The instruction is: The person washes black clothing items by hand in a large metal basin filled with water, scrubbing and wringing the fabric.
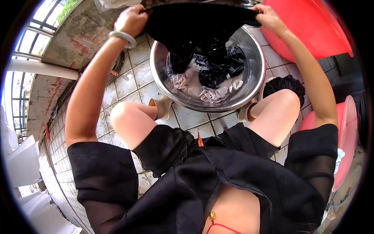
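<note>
A wet black garment is stretched wide between my raised hands. My left hand grips one end of it, and my right hand grips the other. Its lower part hangs down into a round stainless steel basin on the floor, between and beyond my feet. Cloudy water lies in the basin, with black wet cloth in it. Pale cloth pieces lie bunched at the basin's near side. How far the garment reaches below the water is hidden.
Beyond my right hand a large red plastic tub stands tilted. A bunched black cloth lies by my right knee, and a pink plastic basin is at the right. On the left are a stained concrete ledge, a white pipe and metal railings.
</note>
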Available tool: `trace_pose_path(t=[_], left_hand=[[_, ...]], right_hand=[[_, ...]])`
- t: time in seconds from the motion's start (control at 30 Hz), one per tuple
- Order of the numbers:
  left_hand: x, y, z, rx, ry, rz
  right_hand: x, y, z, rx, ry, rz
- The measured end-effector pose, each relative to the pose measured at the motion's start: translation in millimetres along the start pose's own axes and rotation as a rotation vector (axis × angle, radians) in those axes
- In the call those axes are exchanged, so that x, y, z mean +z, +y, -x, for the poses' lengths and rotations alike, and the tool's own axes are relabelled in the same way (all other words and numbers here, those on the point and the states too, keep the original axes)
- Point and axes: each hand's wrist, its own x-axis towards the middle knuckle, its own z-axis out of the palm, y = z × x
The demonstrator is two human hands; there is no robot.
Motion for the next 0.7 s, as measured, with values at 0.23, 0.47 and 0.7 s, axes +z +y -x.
trace_pose_path(t=[0.23, 0.47, 0.7], left_hand=[[182, 20, 212, -1.237, -0.17, 1.258], [190, 51, 242, -1.319, 0.242, 1.479], [143, 72, 217, -0.976, 0.012, 1.342]], right_hand=[[167, 55, 152, 0.616, -0.268, -0.463], [179, 30, 164, 0.823, 0.043, -1.141], [154, -15, 142, 0.513, 0.172, -0.935]])
